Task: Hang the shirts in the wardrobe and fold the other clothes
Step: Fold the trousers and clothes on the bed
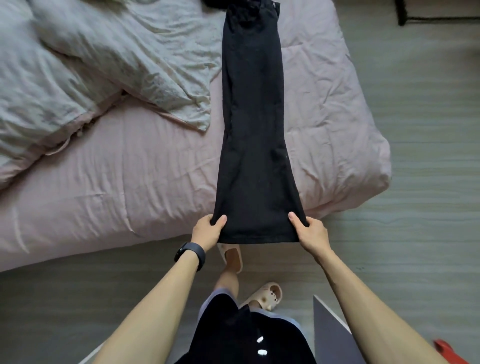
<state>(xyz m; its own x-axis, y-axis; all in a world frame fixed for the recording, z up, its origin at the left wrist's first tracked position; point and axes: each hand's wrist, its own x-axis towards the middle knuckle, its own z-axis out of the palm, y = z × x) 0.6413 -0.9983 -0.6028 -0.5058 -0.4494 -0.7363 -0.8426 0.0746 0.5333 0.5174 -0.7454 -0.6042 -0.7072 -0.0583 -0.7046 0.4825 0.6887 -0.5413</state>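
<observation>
Black trousers (253,124) lie stretched lengthwise on the pink bed (130,187), legs laid one on the other, waistband at the far top and hems past the bed's near edge. My left hand (209,230) pinches the left corner of the hem, thumb on top. My right hand (309,230) pinches the right corner of the hem the same way. The hem end hangs in the air above the floor between my hands.
A crumpled grey duvet (85,67) covers the bed's left and far side. More dark cloth (215,3) shows at the top edge. Grey wood floor (415,182) runs right of the bed. A grey board corner (330,332) and a red object (446,349) sit lower right.
</observation>
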